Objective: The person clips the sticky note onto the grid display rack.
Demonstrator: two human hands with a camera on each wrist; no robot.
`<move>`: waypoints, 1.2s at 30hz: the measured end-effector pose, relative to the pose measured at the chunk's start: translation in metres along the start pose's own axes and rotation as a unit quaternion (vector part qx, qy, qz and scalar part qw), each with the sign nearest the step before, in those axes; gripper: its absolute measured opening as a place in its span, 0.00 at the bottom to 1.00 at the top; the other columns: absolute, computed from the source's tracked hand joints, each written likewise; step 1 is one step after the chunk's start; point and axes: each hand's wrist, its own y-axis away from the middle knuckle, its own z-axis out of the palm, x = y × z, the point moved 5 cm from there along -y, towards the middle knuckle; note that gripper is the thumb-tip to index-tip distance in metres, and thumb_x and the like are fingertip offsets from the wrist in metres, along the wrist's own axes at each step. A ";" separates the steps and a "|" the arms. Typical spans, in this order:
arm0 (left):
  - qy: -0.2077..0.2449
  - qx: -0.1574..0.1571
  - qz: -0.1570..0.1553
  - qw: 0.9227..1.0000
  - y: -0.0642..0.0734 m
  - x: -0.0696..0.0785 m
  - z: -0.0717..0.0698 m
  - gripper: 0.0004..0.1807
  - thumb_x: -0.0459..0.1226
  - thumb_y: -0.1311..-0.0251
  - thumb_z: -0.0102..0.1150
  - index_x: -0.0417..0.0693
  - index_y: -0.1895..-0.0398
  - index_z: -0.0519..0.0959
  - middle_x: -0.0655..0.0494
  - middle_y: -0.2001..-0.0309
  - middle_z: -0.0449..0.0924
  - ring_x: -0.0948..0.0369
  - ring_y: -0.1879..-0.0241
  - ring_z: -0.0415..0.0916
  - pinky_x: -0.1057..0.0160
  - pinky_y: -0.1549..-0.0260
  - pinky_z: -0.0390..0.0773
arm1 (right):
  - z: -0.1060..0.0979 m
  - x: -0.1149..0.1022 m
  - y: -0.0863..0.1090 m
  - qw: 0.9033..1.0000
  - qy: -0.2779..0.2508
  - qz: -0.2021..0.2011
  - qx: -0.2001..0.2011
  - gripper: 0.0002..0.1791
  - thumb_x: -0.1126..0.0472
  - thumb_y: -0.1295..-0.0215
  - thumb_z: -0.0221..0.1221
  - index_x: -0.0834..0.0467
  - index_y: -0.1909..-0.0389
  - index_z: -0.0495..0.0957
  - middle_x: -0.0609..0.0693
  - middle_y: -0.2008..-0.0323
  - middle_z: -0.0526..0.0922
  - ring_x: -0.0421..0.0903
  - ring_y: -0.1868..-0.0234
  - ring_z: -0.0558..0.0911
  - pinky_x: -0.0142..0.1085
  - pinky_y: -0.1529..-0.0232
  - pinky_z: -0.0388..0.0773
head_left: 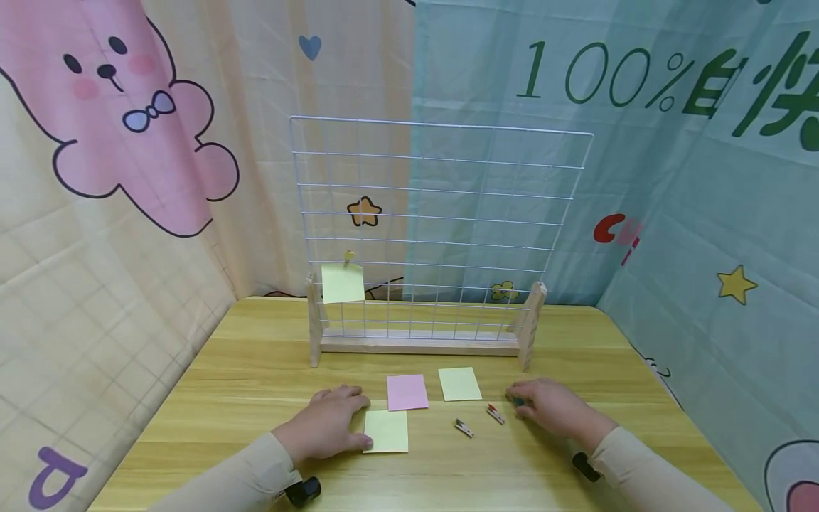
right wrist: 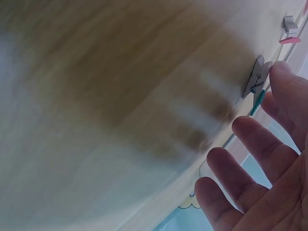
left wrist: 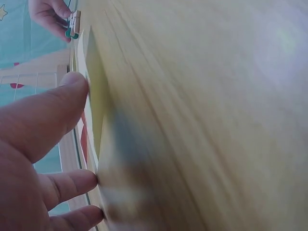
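The yellow note lay flat on the near part of the table, with its left edge under the thumb of the left hand. This hand was spread wide; the other fingers rested on the wood beside the note. The far edge of the note met, or almost met, the near edge of the pink note; I cannot tell if they overlapped. A second yellow note was a little to the right, and between it and the pink note was a narrow gap. The right hand had a narrow grip, pinching the green clip with thumb and first finger. The red clip and the dark clip lay between the two hands, with room around each. Behind, only a thin strip of wood separated the notes from the rack, while broader room stretched toward both side edges.
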 end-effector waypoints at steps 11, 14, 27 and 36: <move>-0.009 0.009 0.009 1.000 0.002 0.001 0.002 0.35 0.55 0.46 0.78 0.48 0.39 0.81 0.41 0.29 0.74 0.41 0.26 0.68 0.31 0.30 0.63 | -0.001 -0.002 0.000 1.000 -0.009 -0.002 -0.003 0.16 0.57 0.32 0.69 0.58 0.47 0.86 0.53 0.48 0.89 0.59 0.45 0.87 0.56 0.43 0.82; -0.003 0.008 0.008 1.000 0.004 0.002 0.002 0.35 0.54 0.46 0.78 0.48 0.39 0.81 0.41 0.29 0.75 0.43 0.26 0.68 0.31 0.30 0.63 | 0.000 -0.001 0.001 1.000 -0.015 0.014 -0.011 0.16 0.57 0.32 0.69 0.59 0.47 0.86 0.54 0.48 0.89 0.59 0.44 0.86 0.57 0.41 0.82; -0.027 -0.001 0.020 0.999 0.009 0.010 0.000 0.53 0.63 0.59 0.82 0.42 0.32 0.78 0.45 0.31 0.76 0.46 0.31 0.73 0.32 0.30 0.63 | 0.000 0.003 0.002 0.999 -0.019 0.023 -0.012 0.17 0.56 0.33 0.70 0.60 0.48 0.86 0.54 0.49 0.89 0.59 0.44 0.86 0.56 0.43 0.83; -0.009 0.011 0.021 1.000 0.010 0.010 -0.005 0.47 0.59 0.54 0.82 0.42 0.35 0.79 0.45 0.36 0.78 0.44 0.35 0.74 0.33 0.32 0.65 | -0.001 0.004 0.002 0.999 -0.025 0.035 -0.019 0.17 0.55 0.33 0.71 0.59 0.47 0.87 0.55 0.48 0.88 0.59 0.44 0.86 0.56 0.42 0.82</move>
